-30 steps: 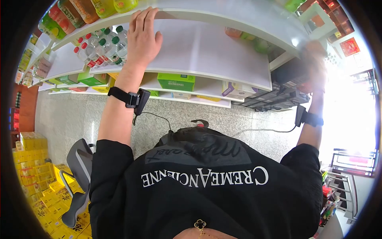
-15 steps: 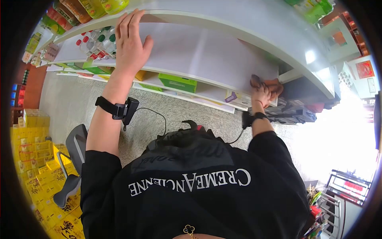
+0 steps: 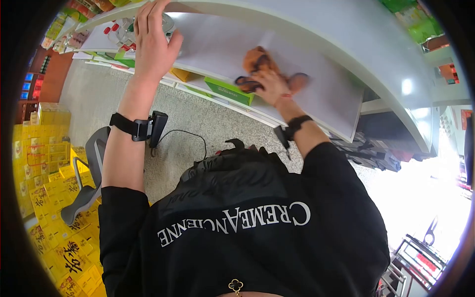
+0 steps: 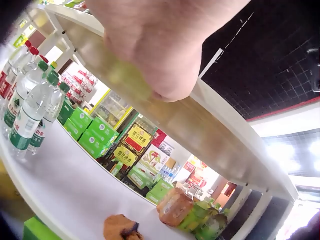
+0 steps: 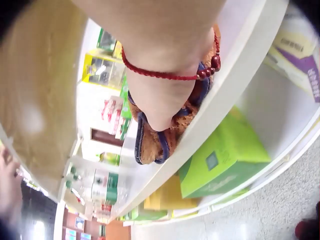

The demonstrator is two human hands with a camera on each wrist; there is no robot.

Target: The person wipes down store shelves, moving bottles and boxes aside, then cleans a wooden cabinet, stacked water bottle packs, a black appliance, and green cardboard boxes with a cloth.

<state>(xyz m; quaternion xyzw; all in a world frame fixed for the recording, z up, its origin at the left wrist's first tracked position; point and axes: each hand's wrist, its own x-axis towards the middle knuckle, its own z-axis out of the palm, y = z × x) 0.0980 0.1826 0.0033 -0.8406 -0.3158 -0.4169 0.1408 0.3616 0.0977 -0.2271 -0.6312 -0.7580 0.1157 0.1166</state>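
An orange-brown cloth with dark blue edging (image 3: 258,60) lies bunched on the white shelf (image 3: 316,74), under my right hand (image 3: 271,87). In the right wrist view the cloth (image 5: 150,145) bulges around the hand (image 5: 160,105) at the shelf's front edge; the fingers are largely hidden. My left hand (image 3: 155,52) rests with fairly straight fingers on the edge of the upper shelf. From the left wrist, the cloth (image 4: 120,227) shows at the bottom, and clear bottles with green caps (image 4: 31,112) stand at the left.
Orange and green bottles (image 4: 175,206) stand at the shelf's far end. Below the shelf sit a green box (image 3: 228,91) and a yellow box (image 5: 172,194). A grey chair (image 3: 94,163) and stacked yellow boxes (image 3: 54,198) are at the left.
My right hand has come from the shelf's right end leftward along it with the cloth. The left hand stays on the upper shelf edge while the view has shifted.
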